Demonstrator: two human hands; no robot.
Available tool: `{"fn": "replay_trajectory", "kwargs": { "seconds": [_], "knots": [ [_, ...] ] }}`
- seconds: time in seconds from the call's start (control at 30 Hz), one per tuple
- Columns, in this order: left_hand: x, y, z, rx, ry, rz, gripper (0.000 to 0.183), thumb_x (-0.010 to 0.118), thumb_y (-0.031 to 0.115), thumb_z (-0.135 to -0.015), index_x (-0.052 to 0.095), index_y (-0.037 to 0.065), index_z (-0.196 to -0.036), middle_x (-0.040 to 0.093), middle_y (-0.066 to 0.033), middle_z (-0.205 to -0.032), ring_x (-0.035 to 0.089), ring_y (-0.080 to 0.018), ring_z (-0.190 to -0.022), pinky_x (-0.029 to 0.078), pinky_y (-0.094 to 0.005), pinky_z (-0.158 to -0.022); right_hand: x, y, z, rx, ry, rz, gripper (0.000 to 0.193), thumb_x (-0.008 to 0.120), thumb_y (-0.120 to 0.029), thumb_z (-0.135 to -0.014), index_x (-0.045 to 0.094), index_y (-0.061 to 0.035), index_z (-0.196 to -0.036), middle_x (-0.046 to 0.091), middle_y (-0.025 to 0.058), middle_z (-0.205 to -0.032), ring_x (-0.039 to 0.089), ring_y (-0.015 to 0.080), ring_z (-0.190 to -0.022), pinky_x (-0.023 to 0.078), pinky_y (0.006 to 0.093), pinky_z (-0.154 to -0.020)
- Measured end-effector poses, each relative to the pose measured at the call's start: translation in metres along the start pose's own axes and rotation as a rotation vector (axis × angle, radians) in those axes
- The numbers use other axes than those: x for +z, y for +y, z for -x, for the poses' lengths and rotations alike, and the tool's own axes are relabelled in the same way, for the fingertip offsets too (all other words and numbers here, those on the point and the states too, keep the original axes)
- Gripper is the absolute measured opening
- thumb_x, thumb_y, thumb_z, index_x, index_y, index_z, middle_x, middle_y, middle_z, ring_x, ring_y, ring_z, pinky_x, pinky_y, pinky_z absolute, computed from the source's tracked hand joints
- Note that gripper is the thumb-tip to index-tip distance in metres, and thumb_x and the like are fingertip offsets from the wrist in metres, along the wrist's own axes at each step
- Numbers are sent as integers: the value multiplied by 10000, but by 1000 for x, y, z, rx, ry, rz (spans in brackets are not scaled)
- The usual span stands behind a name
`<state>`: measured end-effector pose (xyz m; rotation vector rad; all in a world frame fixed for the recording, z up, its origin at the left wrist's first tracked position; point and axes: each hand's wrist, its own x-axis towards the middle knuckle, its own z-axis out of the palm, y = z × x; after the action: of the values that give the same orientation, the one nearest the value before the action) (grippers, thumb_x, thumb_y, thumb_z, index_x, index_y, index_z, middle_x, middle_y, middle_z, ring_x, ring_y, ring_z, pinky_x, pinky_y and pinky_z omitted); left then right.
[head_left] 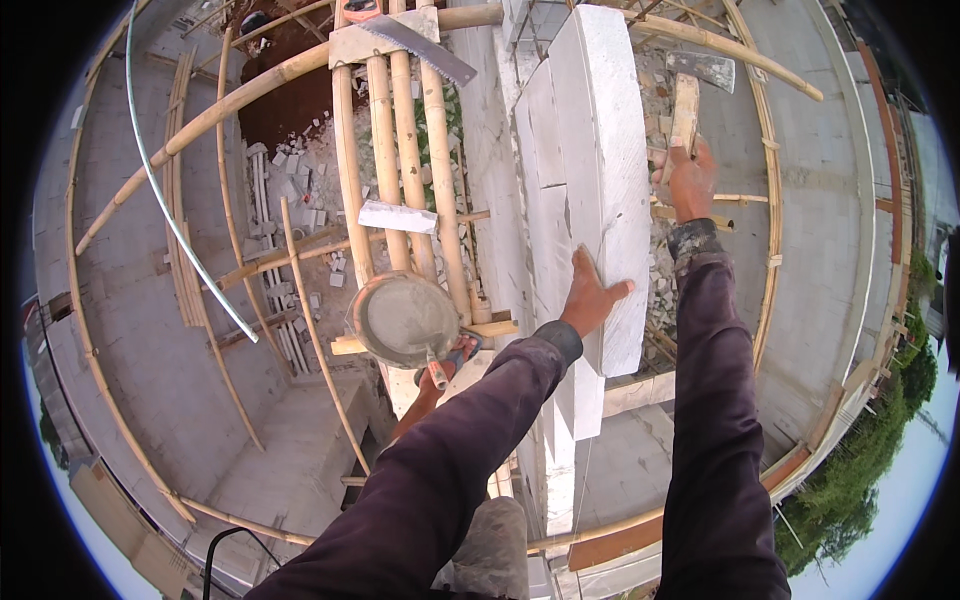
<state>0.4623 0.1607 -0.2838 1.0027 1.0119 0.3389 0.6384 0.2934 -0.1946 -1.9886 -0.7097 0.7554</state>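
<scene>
My left hand [592, 297] lies against a long white block [612, 190] on top of the block wall [545, 150], its thumb and fingers spread. On the wall's far right side, my right hand [692, 180] grips the wooden handle of a hatchet [686, 105]. The hatchet's grey metal head points away from me, apart from the block. Left of the wall, a round bucket [357, 318] holds grey mortar [408, 318]. An orange-handled tool [437, 374], probably a trowel, leans at the bucket's near rim; its blade is hidden.
Bamboo poles [405, 150] form a narrow platform left of the wall. On it lie a white block offcut [398, 217] and a handsaw [420, 52]. My sandalled foot [462, 352] stands beside the bucket. Rubble [660, 285] lies far below, and a pale hose [165, 190] hangs at left.
</scene>
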Motion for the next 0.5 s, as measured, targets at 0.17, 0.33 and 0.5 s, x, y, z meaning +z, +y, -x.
{"fn": "replay_trajectory", "kwargs": {
  "seconds": [0.17,0.33,0.5],
  "knots": [
    [-33,-10,-22,-107,9,508,981,515,632,-923,137,-41,-1529,241,-181,-1573,199,-282,-1466,208,-363,-1164,-15,28,-20,314,-92,-92,155,548,-162,-942,580,-37,-1028,615,57,-708,545,143,-490,452,310,-427],
    [-32,-23,-62,-223,-69,631,926,398,699,-939,199,20,-1536,296,-116,-1555,268,-244,-1422,219,-370,-1158,-15,66,-41,315,-298,-77,209,557,-146,-916,613,-8,-1062,649,85,-773,591,157,-569,480,331,-490],
    [-13,-29,-65,-138,-1,726,854,354,661,-973,183,51,-1545,321,-118,-1537,328,-237,-1389,239,-355,-1155,2,95,-56,150,-263,-2,330,563,-159,-888,644,40,-1138,686,125,-980,634,196,-824,493,334,-735]
  ]
}}
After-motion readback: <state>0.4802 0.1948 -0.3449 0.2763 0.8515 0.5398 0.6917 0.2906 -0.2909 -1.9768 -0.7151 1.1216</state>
